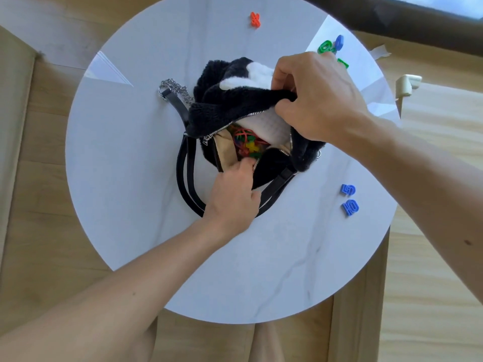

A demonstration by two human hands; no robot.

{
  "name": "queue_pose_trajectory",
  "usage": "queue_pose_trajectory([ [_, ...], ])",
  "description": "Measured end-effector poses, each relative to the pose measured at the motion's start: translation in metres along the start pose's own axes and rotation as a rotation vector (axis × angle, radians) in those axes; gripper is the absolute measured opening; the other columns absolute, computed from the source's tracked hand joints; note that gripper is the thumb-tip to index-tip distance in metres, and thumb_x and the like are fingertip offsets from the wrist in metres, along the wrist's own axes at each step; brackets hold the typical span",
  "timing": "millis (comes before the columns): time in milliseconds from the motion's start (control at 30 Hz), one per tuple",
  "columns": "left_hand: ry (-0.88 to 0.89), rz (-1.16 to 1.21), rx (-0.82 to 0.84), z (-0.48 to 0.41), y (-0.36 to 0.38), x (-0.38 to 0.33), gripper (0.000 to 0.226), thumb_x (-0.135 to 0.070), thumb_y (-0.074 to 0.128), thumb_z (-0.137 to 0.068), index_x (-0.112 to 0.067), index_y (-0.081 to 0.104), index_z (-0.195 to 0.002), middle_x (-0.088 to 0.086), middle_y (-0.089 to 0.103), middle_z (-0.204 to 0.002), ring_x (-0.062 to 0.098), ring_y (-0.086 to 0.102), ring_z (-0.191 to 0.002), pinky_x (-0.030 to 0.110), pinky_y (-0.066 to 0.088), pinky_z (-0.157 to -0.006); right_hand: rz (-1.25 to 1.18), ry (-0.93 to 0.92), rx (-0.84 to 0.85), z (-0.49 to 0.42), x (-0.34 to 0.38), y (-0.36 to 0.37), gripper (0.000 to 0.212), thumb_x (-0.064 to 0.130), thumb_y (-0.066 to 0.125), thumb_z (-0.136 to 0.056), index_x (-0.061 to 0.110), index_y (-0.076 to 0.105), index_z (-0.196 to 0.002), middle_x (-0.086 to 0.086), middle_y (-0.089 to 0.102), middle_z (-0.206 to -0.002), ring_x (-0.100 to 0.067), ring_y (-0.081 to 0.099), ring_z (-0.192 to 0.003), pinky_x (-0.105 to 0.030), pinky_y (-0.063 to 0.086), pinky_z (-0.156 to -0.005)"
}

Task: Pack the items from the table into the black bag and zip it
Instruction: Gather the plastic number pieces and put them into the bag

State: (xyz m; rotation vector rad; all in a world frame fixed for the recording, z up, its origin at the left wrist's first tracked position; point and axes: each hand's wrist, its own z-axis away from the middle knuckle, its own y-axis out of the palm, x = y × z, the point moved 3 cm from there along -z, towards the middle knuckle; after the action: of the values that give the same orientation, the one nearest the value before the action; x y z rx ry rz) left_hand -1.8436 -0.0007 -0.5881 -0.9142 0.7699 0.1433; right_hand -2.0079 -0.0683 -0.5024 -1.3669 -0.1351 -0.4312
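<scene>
A fluffy black bag [224, 105] with white patches lies unzipped in the middle of the round white table [130, 192]. Its tan lining shows, with several coloured plastic pieces [247, 143] and a white item [269, 126] inside. My right hand [318, 97] grips the far edge of the bag's opening and holds it apart. My left hand [234, 197] has its fingertips in the near side of the opening, on the lining. Loose on the table are two blue number pieces [349, 198], an orange piece [255, 20] and green and blue pieces [330, 47].
The bag's black straps [185, 176] loop toward the left, and a silver chain [175, 88] lies at its far left. Around the table is light wooden floor. A dark ledge under a window runs across the upper right.
</scene>
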Motion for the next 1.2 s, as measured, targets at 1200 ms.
queue_pose_trajectory([
  [1200,0.225,-0.141,0.232,-0.093,0.205,-0.121,0.018,-0.009,0.055,-0.092,-0.011,0.064,-0.107,0.006,0.058,-0.106,0.024,0.055,-0.096,0.038,0.05,-0.083,-0.368,0.656,-0.182,0.208,-0.226,0.158,0.029,0.033,0.074,-0.086,0.018,0.059,-0.104,0.002,0.054,-0.1,-0.021,0.058,-0.078,-0.036,0.047,-0.062],
])
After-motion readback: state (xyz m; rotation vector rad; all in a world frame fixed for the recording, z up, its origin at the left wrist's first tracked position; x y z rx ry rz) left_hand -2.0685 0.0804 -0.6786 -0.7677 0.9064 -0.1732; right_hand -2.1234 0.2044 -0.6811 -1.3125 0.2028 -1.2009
